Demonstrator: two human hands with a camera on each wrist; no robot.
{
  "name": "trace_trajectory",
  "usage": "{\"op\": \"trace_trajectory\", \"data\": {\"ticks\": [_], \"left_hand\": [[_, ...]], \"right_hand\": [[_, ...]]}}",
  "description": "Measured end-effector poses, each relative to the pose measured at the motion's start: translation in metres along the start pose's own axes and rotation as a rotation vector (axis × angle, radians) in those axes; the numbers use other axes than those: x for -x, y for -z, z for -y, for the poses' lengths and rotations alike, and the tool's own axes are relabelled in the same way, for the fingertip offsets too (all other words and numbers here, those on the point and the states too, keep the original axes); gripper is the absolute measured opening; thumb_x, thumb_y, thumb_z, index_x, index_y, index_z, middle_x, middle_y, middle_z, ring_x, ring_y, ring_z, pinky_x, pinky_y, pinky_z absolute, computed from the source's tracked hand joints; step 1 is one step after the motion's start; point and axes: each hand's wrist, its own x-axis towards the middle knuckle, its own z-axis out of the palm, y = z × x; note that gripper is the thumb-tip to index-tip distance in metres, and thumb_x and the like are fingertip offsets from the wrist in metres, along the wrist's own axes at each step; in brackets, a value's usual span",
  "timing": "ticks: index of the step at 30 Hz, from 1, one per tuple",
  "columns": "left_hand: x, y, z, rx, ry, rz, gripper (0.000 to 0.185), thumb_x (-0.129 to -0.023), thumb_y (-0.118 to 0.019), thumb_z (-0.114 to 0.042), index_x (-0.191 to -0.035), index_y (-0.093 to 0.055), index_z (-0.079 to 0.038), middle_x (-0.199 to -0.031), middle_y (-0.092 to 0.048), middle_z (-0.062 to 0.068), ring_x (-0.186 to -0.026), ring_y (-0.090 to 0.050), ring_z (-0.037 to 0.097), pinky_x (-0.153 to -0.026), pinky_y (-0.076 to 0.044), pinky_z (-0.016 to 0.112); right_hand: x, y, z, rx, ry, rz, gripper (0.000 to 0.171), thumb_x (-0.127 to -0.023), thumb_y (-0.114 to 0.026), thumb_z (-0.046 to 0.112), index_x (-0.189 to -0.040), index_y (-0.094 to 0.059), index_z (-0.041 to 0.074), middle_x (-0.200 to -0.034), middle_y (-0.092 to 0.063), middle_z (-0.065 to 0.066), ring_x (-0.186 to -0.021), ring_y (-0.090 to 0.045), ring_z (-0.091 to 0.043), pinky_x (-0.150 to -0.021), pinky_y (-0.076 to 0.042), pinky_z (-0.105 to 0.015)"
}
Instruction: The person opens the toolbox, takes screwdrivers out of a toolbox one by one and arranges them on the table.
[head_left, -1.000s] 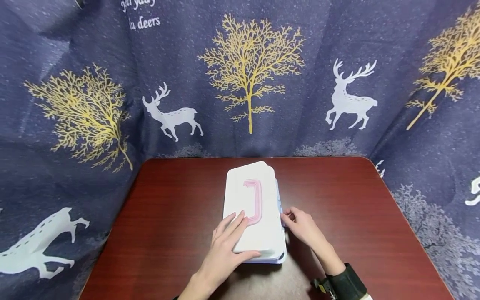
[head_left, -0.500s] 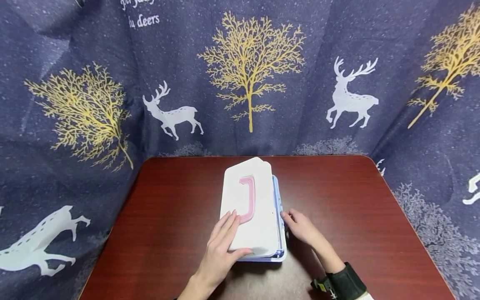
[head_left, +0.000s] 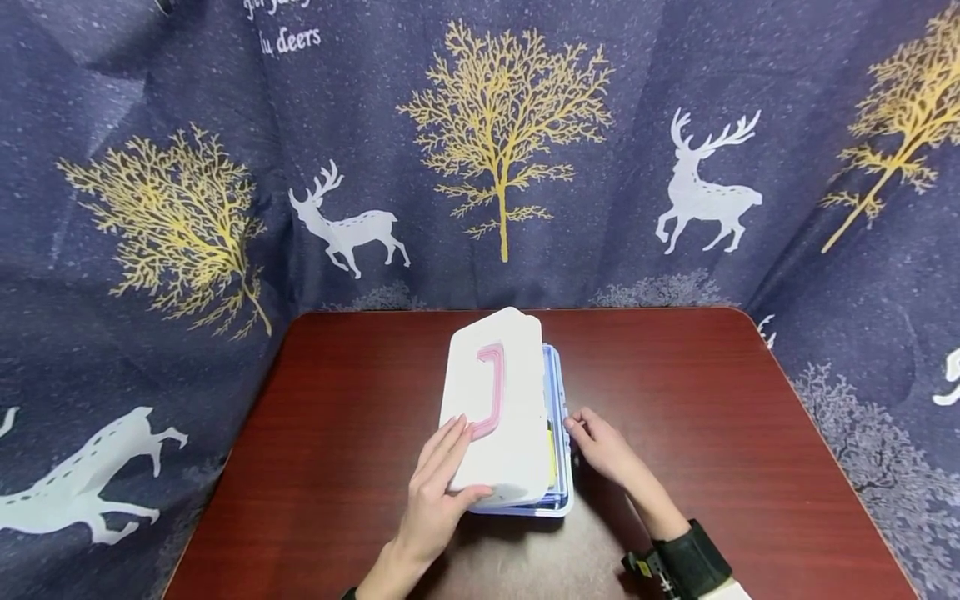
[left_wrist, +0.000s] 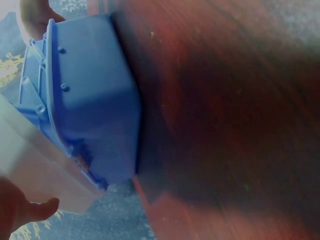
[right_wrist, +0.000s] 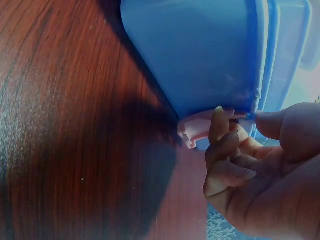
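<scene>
- Left hand lies on the near end of the white lid, fingers spread flat and thumb hooked under its edge.
- Right hand pinches the pink latch on the box's right side.
- Blue storage box sits mid-worktop, its pink-handled lid tilted ajar.
- Behind it hangs a navy curtain reading "deers".

White lid, pink handle, blue box

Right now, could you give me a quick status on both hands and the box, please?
Left hand grips the white lid, lid raised. Right hand at the pink latch on the blue box. Nothing in the way.
</scene>
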Motion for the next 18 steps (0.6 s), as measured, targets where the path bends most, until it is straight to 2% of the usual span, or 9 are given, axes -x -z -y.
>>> {"op": "trace_trajectory", "data": {"ticks": [5,10,15,18], "left_hand": [[0.012,-0.001,0.001,0.033,-0.014,-0.087,0.071,-0.097,-0.065,-0.046,-0.132,-0.061,0.015,-0.137,-0.060,0.033,-0.133,-0.055,0.041,-0.118,-0.037,0.029],[0.012,0.003,0.009,0.075,-0.026,-0.178,0.070,-0.100,-0.060,-0.047,-0.127,-0.062,0.018,-0.132,-0.062,0.034,-0.132,-0.058,0.039,-0.116,-0.040,0.030],[0.009,0.009,0.026,0.118,-0.006,-0.195,0.073,-0.102,-0.057,-0.050,-0.127,-0.062,0.018,-0.130,-0.063,0.034,-0.129,-0.059,0.039,-0.114,-0.043,0.029],[0.013,0.016,0.033,0.185,0.001,-0.190,0.073,-0.101,-0.058,-0.049,-0.127,-0.060,0.020,-0.131,-0.061,0.036,-0.130,-0.060,0.034,-0.109,-0.047,0.027]], "right_hand": [[0.005,-0.002,-0.004,0.002,-0.015,0.034,0.016,-0.108,-0.055,0.019,-0.101,-0.060,0.006,-0.079,-0.065,-0.008,-0.072,-0.064,-0.023,-0.072,-0.050,-0.035],[0.003,-0.001,-0.002,-0.013,-0.013,0.056,0.017,-0.109,-0.055,0.020,-0.105,-0.061,0.004,-0.082,-0.066,-0.009,-0.074,-0.064,-0.023,-0.074,-0.050,-0.035],[-0.004,0.004,0.002,-0.014,-0.009,0.048,0.019,-0.109,-0.055,0.021,-0.107,-0.061,0.003,-0.083,-0.068,-0.012,-0.075,-0.066,-0.026,-0.074,-0.050,-0.036],[-0.006,0.003,0.000,-0.006,-0.013,0.049,0.018,-0.109,-0.055,0.022,-0.106,-0.061,0.004,-0.084,-0.069,-0.011,-0.078,-0.066,-0.026,-0.076,-0.050,-0.036]]}}
